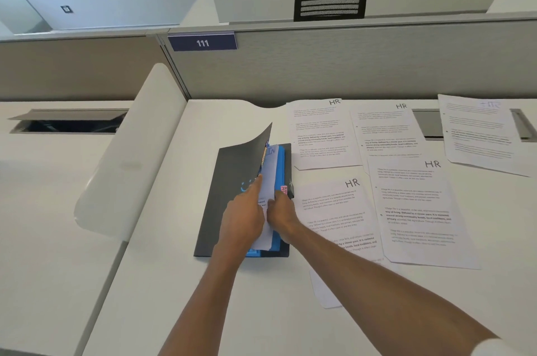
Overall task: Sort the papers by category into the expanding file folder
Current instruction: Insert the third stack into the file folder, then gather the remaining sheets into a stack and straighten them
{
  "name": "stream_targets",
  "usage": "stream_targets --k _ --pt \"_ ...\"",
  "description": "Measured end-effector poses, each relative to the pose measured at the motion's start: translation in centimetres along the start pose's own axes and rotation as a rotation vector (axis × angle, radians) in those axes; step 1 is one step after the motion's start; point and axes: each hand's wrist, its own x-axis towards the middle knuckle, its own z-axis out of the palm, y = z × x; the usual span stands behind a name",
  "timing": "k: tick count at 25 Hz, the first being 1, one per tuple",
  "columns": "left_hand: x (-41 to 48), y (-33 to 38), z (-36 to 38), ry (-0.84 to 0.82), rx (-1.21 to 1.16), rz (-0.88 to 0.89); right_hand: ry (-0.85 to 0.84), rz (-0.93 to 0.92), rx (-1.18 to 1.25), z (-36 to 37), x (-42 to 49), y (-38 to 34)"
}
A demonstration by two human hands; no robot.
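Head-worn view, forward-down over near desk [162,283]

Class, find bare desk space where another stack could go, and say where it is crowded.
Bare: the desk left of the expanding file folder up to the white divider, and its near edge. Crowded: right of the folder, where HR sheets overlap.
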Motion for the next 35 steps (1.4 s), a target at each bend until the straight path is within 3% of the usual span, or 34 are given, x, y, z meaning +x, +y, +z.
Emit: stream_targets --k 5,13,20,26,30,35 --pt "0.2 -0.7 2.2 -0.052 0.11 -0.002 0.088 -0.076 -0.103 -0.3 -0.1 1.7" --pt "1.2 -1.9 6.9 -0.041 0.118 0.104 -0.05 -0.365 -0.534 -0.2 -2.0 6.2" --pt "1.6 -1.6 9.0 -0.024 0.184 -0.008 -0.026 -0.603 -0.718 -1.2 -3.5 9.2" --pt "0.9 0.0 10.2 0.104 0.066 -0.1 0.109 -0.655 -0.861 -5.0 -5.4 8.9" --pt "-0.6 1.6 10.6 0.197 -0.051 -0.219 0.259 -0.573 -0.807 -8.0 -6.0 10.4" --pt "-2.7 5.1 12.9 0.384 0.115 -0.125 0.358 -0.474 -0.726 -12.7 -6.4 12.9"
